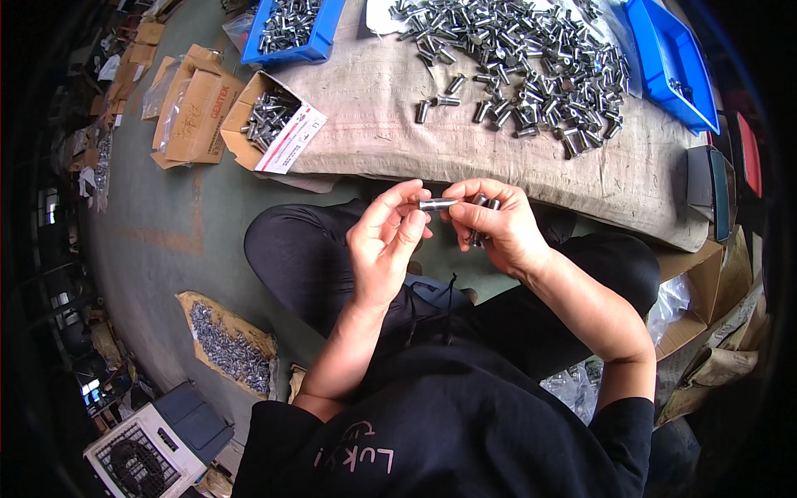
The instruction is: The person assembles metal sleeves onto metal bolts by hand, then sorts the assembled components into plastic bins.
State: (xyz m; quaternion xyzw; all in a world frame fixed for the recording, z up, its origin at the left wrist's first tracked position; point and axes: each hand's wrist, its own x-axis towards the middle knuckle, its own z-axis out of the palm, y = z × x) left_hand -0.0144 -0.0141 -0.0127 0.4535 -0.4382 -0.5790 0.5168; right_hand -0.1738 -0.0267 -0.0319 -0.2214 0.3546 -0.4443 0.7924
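A shiny cylindrical metal pin [437,204] lies level between my two hands, above my lap. My left hand [383,245] pinches its left end with thumb and fingertips. At the other end, the thumb and forefinger of my right hand [510,228] grip it. Several more metal pins [479,202] are tucked in the curled fingers of that right hand, partly hidden. Just beyond my hands, a large loose pile of similar headed metal pins [531,70] covers part of a cloth-topped work surface [365,108].
A cardboard box of pins [270,116] stands at the surface's left edge, near a blue bin of pins [290,33]. Another blue bin [677,62] is far right. On the floor at left are an open carton [195,108], a sack of small metal parts [232,349] and a fan unit [145,452].
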